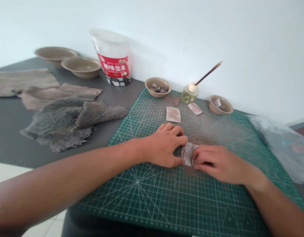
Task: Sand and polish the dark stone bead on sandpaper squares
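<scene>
A small whitish, dusty-looking sheet [188, 154] lies on the green cutting mat [152, 197] between my two hands. My left hand [165, 144] has its thumb and forefinger on the sheet's left edge, gripping it there against the mat. The other left fingers are curled forward. My right hand [216, 163] is closed in a pinch at the sheet's right side; what sits between its fingertips is hidden. Beyond the hands are a brown-smudged pale square [173, 114], a smaller pale piece [195, 108] and a brown square [171, 99].
Along the wall stand a bowl of small dark lumps [158, 93], a glass jar [189, 98] with a brush across its top, and another small bowl [221, 110]. Left are a plastic tub [114, 65], two bowls [81, 69] and cloths [60, 121]. A plastic bag [285, 144] lies right.
</scene>
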Demonstrator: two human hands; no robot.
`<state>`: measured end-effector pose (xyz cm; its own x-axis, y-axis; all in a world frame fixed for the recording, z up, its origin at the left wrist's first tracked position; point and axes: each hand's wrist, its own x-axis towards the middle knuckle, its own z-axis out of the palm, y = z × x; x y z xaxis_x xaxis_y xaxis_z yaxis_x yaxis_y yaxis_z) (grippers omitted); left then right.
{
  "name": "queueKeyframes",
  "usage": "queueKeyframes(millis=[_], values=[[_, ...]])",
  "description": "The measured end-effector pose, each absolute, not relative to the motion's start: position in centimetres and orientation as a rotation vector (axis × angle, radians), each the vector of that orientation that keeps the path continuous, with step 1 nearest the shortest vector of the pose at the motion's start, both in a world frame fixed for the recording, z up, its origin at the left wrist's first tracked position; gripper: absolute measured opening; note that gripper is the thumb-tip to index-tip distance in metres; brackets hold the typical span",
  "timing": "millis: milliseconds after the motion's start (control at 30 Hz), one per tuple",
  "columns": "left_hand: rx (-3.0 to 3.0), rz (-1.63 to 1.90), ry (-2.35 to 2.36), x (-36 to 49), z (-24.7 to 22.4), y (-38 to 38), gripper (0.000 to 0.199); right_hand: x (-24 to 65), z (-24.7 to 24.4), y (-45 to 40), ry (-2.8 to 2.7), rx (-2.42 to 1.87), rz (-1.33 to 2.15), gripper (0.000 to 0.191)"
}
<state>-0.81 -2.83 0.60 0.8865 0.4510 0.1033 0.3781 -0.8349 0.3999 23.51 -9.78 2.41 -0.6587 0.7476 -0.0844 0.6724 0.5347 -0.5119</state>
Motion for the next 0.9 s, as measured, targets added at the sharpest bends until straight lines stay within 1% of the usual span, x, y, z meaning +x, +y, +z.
queueKeyframes(millis=[33,100,133,167,233,267,333,400,467,533,567,633,733,767,833,900], values=[[2.684,0.276,0.609,-0.81,0.57,-2.83,0.038,23.44,2.4,-9.81,-2.617,-1.206,0.756,0.014],[2.69,0.289,0.619,-0.8,0.53,-2.84,0.038,23.42,2.39,-9.82,-2.542,-1.349,0.577,0.013],[2.689,0.293,0.628,-0.79,0.52,-2.84,0.037,23.47,2.4,-9.83,-2.517,-1.413,0.542,0.012],[2.685,0.293,0.632,-0.79,0.52,-2.84,0.038,23.54,2.41,-9.85,-2.498,-1.472,0.537,0.01],[2.678,0.281,0.625,-0.78,0.55,-2.85,0.039,23.64,2.36,-9.94,-2.597,-1.356,0.726,0.014],[2.676,0.273,0.618,-0.78,0.57,-2.85,0.039,23.65,2.29,-9.97,-2.608,-1.305,0.739,0.014],[2.678,0.265,0.611,-0.78,0.6,-2.85,0.039,23.65,2.14,-9.91,-2.566,-1.305,0.653,0.014],[2.683,0.273,0.625,-0.79,0.62,-2.85,0.038,23.67,2.13,-9.76,-2.475,-1.419,0.524,0.014],[2.683,0.28,0.638,-0.8,0.63,-2.84,0.038,23.65,2.27,-9.71,-2.472,-1.471,0.588,0.014],[2.68,0.278,0.625,-0.8,0.64,-2.84,0.039,23.5,2.4,-9.83,-2.565,-1.341,0.797,0.014],[2.68,0.274,0.615,-0.79,0.66,-2.85,0.039,23.41,2.41,-9.9,-2.588,-1.275,0.848,0.013],[2.683,0.276,0.61,-0.75,0.7,-2.88,0.038,23.35,2.38,-9.94,-2.544,-1.279,0.754,0.013],[2.684,0.279,0.648,-0.7,0.78,-2.95,0.037,23.61,2.42,-9.84,-2.45,-1.472,0.524,0.01],[2.681,0.277,0.653,-0.7,0.81,-2.96,0.037,23.68,2.46,-9.86,-2.491,-1.466,0.57,0.01],[2.679,0.271,0.638,-0.72,0.84,-2.96,0.038,23.64,2.46,-9.97,-2.586,-1.309,0.796,0.012],[2.68,0.269,0.614,-0.76,0.85,-2.92,0.038,23.47,2.37,-10.07,-2.587,-1.241,0.814,0.011]])
